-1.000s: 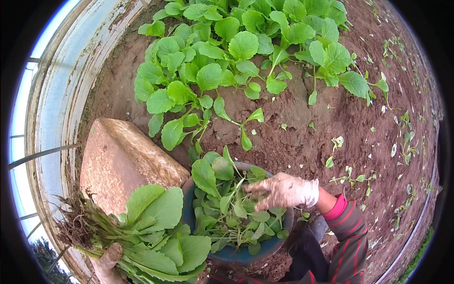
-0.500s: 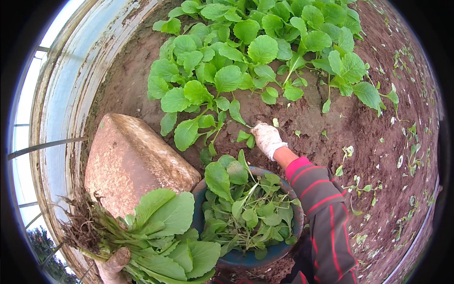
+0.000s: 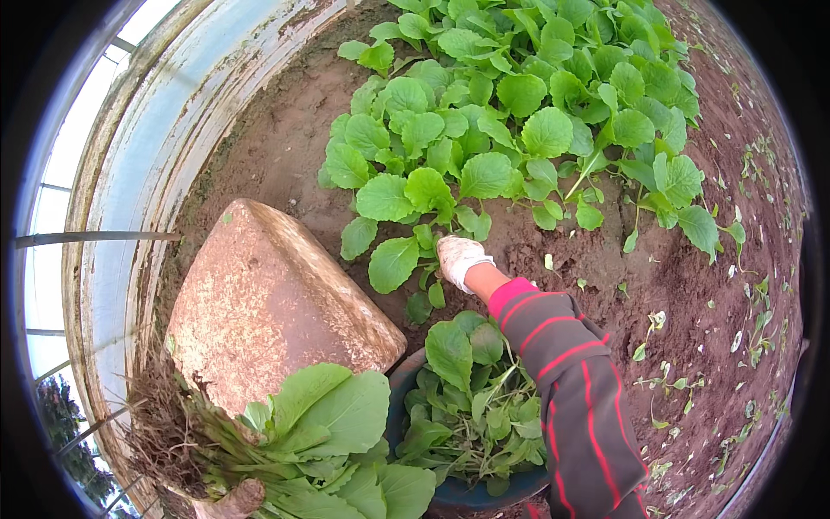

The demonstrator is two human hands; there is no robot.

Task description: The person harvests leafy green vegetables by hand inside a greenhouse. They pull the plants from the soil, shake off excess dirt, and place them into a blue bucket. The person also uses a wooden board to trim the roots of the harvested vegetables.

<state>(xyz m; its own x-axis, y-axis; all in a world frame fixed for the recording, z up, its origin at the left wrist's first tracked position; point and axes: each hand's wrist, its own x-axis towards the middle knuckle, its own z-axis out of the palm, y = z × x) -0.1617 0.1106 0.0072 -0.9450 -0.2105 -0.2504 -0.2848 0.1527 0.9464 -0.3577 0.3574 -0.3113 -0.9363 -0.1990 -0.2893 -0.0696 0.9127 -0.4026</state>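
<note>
Green leafy plants (image 3: 519,130) stand in soil (image 3: 596,259), their near edge at the right hand (image 3: 462,259); an uprooted bunch (image 3: 324,432) lies in the left hand (image 3: 235,503), beside a blue tub (image 3: 475,496) of greens. The left hand wraps the bunch's stems near the roots; the gloved right is narrowed — its fingertips vanish under low leaves, so its grip cannot be told. A striped sleeve (image 3: 584,389) covers part of the tub; the lower edge crops the left hand.
</note>
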